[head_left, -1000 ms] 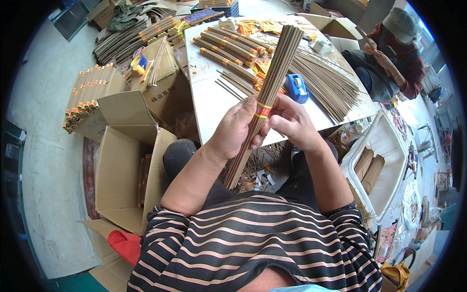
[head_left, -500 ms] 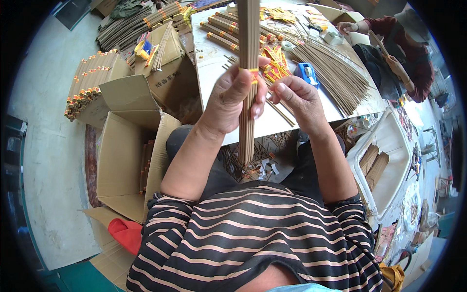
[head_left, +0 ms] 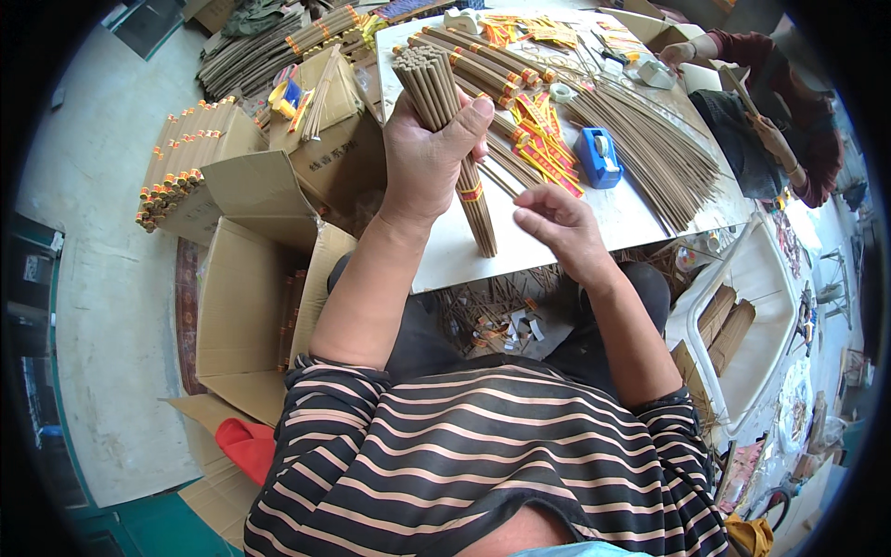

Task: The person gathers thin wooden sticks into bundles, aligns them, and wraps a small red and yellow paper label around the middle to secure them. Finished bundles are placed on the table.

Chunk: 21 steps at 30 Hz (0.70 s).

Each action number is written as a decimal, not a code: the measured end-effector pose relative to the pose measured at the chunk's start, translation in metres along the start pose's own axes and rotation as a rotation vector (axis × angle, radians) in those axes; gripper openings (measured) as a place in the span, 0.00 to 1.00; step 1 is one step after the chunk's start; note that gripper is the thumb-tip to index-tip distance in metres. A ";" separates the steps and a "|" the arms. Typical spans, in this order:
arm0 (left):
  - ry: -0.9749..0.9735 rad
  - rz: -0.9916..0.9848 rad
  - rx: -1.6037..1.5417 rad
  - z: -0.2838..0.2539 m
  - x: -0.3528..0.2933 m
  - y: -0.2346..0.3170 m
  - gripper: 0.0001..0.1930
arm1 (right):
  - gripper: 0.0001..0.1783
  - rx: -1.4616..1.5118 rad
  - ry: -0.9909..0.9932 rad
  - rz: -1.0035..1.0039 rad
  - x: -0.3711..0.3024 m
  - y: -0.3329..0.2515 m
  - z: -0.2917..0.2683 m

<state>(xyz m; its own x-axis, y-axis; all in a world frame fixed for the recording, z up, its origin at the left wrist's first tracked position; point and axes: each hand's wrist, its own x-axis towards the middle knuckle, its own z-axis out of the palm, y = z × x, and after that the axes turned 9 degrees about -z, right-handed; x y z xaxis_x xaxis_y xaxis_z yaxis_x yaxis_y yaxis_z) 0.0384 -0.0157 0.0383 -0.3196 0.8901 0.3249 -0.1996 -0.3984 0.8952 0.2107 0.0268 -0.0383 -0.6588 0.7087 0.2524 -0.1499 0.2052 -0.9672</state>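
Left hand (head_left: 422,162): fingers wrapped around a bundle of brown sticks (head_left: 432,88), thumb across it. Bundle tilted over the table (head_left: 441,263), top leaning left, lower end near the table's front edge; can't tell if it touches. Red-and-yellow band (head_left: 472,193) around the bundle below the hand. Right hand (head_left: 568,232): fingers bent, holding nothing visible, just right of the bundle. Beyond it, blue tape dispenser (head_left: 598,160), red-and-yellow labels (head_left: 548,139) in a pile, loose sticks (head_left: 640,153) fanned out right, banded bundles (head_left: 483,70) at back. Open cardboard box (head_left: 237,297) left, white tub (head_left: 778,316) right, co-worker (head_left: 817,130) far right.
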 end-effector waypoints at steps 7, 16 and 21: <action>0.011 0.009 -0.136 0.015 0.000 0.024 0.07 | 0.19 0.101 -0.171 -0.136 0.035 -0.028 0.044; 0.006 -0.212 -0.209 0.002 0.012 0.036 0.09 | 0.13 0.193 -0.312 0.101 0.030 -0.051 0.050; 0.016 -0.370 -0.434 -0.020 0.038 0.024 0.13 | 0.13 0.446 -0.432 0.241 0.031 -0.044 0.046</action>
<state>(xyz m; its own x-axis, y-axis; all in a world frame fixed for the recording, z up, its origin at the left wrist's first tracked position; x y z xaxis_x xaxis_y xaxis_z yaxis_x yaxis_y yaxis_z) 0.0028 0.0042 0.0661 -0.1689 0.9856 0.0057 -0.6617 -0.1177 0.7404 0.1629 0.0090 0.0107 -0.9345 0.3463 0.0826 -0.1904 -0.2898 -0.9380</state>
